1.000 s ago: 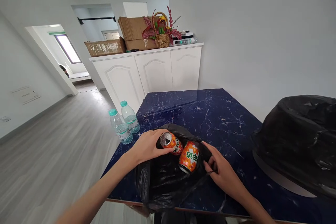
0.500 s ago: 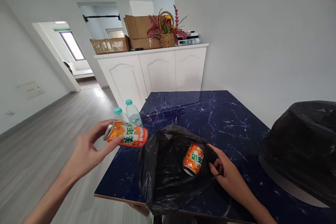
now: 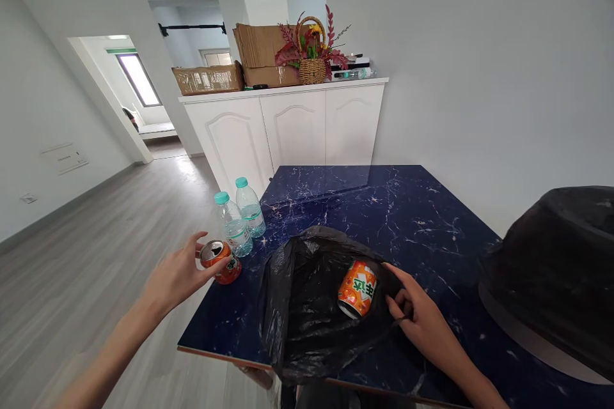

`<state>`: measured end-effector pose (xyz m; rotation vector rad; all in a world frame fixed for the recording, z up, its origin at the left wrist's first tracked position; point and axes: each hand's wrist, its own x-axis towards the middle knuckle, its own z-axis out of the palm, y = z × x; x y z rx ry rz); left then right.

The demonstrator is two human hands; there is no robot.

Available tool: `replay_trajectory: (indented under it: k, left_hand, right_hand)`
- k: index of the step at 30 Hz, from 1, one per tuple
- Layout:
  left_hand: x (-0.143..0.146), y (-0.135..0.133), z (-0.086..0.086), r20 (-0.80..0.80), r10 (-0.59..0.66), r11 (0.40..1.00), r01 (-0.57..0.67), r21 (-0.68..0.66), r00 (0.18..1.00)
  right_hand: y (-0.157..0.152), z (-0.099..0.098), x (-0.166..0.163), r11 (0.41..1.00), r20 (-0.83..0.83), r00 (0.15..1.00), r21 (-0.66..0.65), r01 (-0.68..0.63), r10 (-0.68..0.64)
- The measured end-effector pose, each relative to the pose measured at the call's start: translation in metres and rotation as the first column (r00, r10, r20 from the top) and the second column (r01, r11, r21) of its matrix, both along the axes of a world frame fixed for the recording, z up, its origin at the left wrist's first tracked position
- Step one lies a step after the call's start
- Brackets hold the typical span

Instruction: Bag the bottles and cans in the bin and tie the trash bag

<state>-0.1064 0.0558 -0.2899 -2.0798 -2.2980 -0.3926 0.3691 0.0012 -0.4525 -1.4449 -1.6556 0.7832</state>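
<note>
My L hand is round an upright orange can, nr 2 water btls on the tbl; R hand holds blk bag w/ 2nd can inside.

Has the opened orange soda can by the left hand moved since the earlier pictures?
Yes: judged against the blue marbled table, the soda can has gone left, out of the black plastic bag, to beside the nearer water bottle.

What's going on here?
A person's left hand is around an upright orange metal can, beside two clear plastic bottles with teal caps, on a dark blue marbled table. The right hand holds the edge of an open black plastic bag; a second orange metal can lies inside.
</note>
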Motion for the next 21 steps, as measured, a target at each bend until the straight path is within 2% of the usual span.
replay_trajectory:
  k: [7, 8, 10, 12, 13, 14, 15, 16, 18, 21]
  left_hand:
    - [0.004, -0.004, 0.000, 0.014, 0.044, 0.999, -0.043, -0.023, 0.999]
    - [0.006, -0.009, 0.001, -0.001, 0.060, 0.998, -0.060, 0.012, 0.998]
    - [0.019, -0.023, 0.005, -0.035, 0.083, 0.981, -0.075, 0.181, 0.996]
    - [0.044, -0.042, 0.007, -0.027, 0.023, 0.920, -0.011, 0.392, 0.999]
    - [0.062, -0.051, 0.006, 0.005, -0.084, 0.886, 0.073, 0.459, 0.996]
    - [0.082, -0.060, 0.003, 0.036, -0.255, 0.872, 0.214, 0.440, 0.966]
    - [0.104, -0.067, -0.002, 0.086, -0.411, 0.870, 0.362, 0.334, 0.908]
    - [0.127, -0.072, -0.008, 0.150, -0.505, 0.848, 0.456, 0.270, 0.850]
    - [0.170, -0.075, -0.024, 0.231, -0.550, 0.833, 0.509, 0.216, 0.802]
    - [0.223, -0.064, -0.046, 0.245, -0.532, 0.845, 0.490, 0.215, 0.811]
  right_hand:
    - [-0.001, 0.004, 0.000, 1.000, 0.033, 0.999, -0.004, -0.013, 0.013]
    - [-0.002, 0.005, -0.001, 1.000, 0.034, 0.999, 0.003, -0.015, 0.015]
    - [-0.002, 0.005, -0.002, 0.999, 0.035, 0.999, 0.021, -0.024, 0.023]
    - [-0.003, 0.006, -0.003, 0.999, 0.040, 0.999, 0.039, -0.032, 0.030]
    - [-0.003, 0.006, -0.003, 0.998, 0.043, 0.999, 0.049, -0.033, 0.031]
    - [-0.002, 0.006, -0.003, 0.998, 0.045, 0.998, 0.058, -0.034, 0.032]
    - [-0.002, 0.006, -0.003, 0.997, 0.044, 0.999, 0.066, -0.035, 0.032]
    - [-0.002, 0.005, -0.003, 0.997, 0.042, 0.999, 0.074, -0.037, 0.034]
    - [0.000, 0.004, -0.002, 0.995, 0.031, 0.999, 0.097, -0.038, 0.035]
    - [0.002, 0.003, -0.001, 0.989, 0.022, 0.999, 0.144, -0.032, 0.029]
